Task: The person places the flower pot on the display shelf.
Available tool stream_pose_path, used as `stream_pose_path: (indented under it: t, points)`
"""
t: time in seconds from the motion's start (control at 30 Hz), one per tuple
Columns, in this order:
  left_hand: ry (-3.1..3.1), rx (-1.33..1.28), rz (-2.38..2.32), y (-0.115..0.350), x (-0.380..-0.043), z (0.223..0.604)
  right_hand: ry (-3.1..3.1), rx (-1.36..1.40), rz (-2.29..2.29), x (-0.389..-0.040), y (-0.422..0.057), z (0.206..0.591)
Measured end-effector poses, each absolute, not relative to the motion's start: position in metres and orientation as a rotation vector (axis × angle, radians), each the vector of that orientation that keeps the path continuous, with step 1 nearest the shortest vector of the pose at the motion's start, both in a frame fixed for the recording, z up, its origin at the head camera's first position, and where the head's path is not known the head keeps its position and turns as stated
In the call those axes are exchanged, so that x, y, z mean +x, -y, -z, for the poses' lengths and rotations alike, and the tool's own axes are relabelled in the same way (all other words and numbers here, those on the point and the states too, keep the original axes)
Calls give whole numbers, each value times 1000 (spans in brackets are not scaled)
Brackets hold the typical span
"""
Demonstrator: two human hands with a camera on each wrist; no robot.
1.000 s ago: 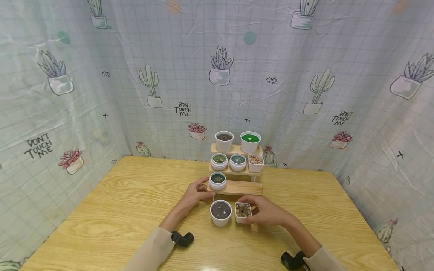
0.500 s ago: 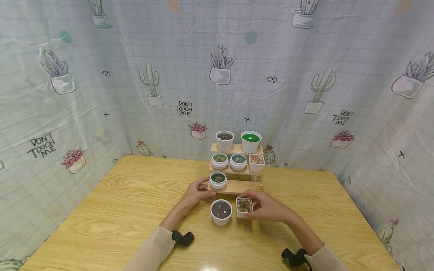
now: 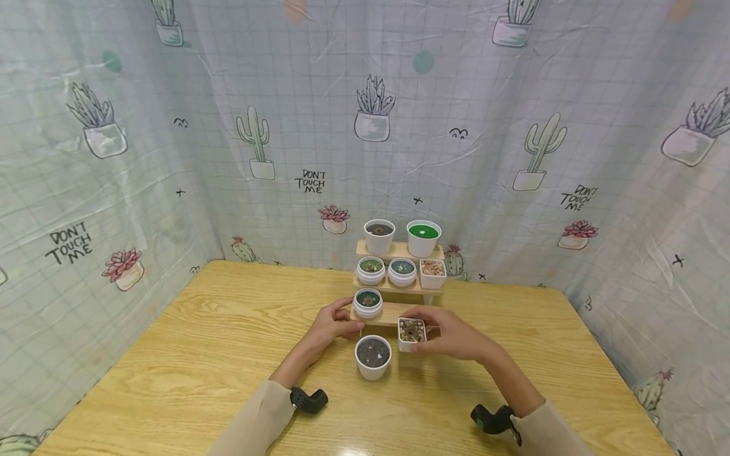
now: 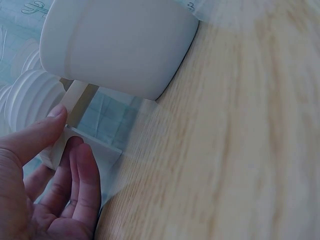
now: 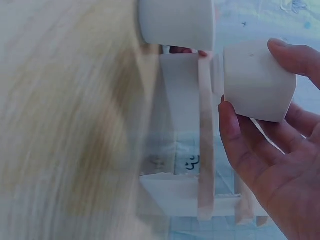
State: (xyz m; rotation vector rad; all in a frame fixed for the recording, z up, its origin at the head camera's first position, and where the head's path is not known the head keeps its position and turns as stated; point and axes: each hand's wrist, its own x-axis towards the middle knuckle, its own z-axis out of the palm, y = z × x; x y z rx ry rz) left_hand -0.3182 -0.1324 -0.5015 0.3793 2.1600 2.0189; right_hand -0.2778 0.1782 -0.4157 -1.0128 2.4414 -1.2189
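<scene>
My right hand (image 3: 456,334) pinches a small square white pot (image 3: 412,346) filled with pebbles, thumb on one side and fingers on the other. It is held up at the front edge of the lowest step of a tiered wooden plant stand (image 3: 388,315). In the right wrist view the square pot (image 5: 257,82) shows clear of the tabletop. With thumb above and fingers below, my left hand (image 3: 329,326) grips the left end of that lowest step, as the left wrist view shows. Beside its thumb, a round ribbed white pot (image 3: 367,311) stands on the step.
A larger round white pot (image 3: 373,370) with dark soil stands on the wooden table (image 3: 228,342) before the stand. The middle step bears two round pots and a square pot (image 3: 433,278). Two taller pots, one green-topped (image 3: 423,246), occupy the top step. A patterned curtain (image 3: 308,95) hangs behind.
My right hand has raised the square pot and carried it forward, from beside the round soil pot to the lowest step's front edge. The left hand has kept its place on the stand.
</scene>
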Motion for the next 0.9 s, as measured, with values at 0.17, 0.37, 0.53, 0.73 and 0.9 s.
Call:
stream_pose_path:
  t: [0.17, 0.37, 0.53, 0.73, 0.9]
  points:
    - [-2152, 387, -2025, 132, -320, 502, -2446, -1026, 1230, -282, -179, 409]
    - [-2138, 391, -2043, 132, -318, 502, -2448, -1029, 1247, -286, -177, 405]
    - [-2147, 397, -2044, 132, -318, 504, -2480, -1005, 1235, -290, -172, 403]
    - [-2164, 390, -2038, 132, -316, 502, -2471, -1004, 1268, -297, -166, 399]
    - [-2165, 372, -2035, 132, -316, 501, -2468, -989, 1283, -302, -162, 398]
